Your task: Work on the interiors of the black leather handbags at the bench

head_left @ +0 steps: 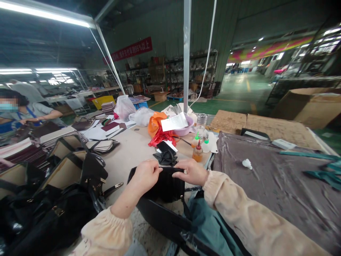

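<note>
A black bag (pixel 165 217) with a dark inside stands before me at the table edge. My left hand (pixel 147 176) pinches its far rim near the middle. My right hand (pixel 191 171) grips the same rim a little to the right, thumb on the inner side and fingers over the outside. A zipper pull hangs at the bag's right inner corner. Just beyond the rim lie black scraps (pixel 166 157) and a dark phone-like slab (pixel 165 147). Blue-green cloth (pixel 210 220) bunches under my right forearm.
Black bags (pixel 61 199) pile up at left, near stacked panels (pixel 61 133). A co-worker (pixel 32 110) sits beyond. Glue bottles (pixel 197 153), a purple basin (pixel 183 131) and an orange plastic bag (pixel 154 122) stand ahead. A brown-grey sheet (pixel 261 177) covers the right side.
</note>
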Motion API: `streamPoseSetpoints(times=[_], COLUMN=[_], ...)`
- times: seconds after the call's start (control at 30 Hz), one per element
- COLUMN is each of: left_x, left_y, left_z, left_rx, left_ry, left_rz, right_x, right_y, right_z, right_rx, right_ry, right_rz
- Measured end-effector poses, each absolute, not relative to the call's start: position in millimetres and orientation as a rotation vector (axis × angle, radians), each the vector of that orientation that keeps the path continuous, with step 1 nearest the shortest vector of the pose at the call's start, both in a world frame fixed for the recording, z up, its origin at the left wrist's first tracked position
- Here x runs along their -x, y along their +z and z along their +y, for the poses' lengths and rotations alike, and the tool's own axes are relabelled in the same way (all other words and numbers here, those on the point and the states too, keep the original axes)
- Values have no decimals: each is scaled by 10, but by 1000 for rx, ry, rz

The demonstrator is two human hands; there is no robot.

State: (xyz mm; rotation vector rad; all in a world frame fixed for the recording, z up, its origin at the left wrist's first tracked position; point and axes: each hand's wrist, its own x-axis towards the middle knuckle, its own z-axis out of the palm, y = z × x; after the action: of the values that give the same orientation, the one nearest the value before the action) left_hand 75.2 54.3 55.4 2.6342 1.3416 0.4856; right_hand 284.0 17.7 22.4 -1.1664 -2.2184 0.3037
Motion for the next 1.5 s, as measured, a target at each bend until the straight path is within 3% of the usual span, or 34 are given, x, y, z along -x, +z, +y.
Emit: streamPoseSetpoints(times=[0.47,0.83,1.5], left_x=[-758,-787,-765], left_y=[581,566,603], left_z=[520,559,489], left_rx=[-2617,-2627,-2538], left_ry=[482,476,496], left_rz=[1337,1413,1405], right_x=[-2837,-2672,-2740], right_y=[294,240,314], right_z=[227,36,122], right_rx=[1151,1766,1443], right_ry=[284,101,133], right_rz=[-2341,-2194,-2311])
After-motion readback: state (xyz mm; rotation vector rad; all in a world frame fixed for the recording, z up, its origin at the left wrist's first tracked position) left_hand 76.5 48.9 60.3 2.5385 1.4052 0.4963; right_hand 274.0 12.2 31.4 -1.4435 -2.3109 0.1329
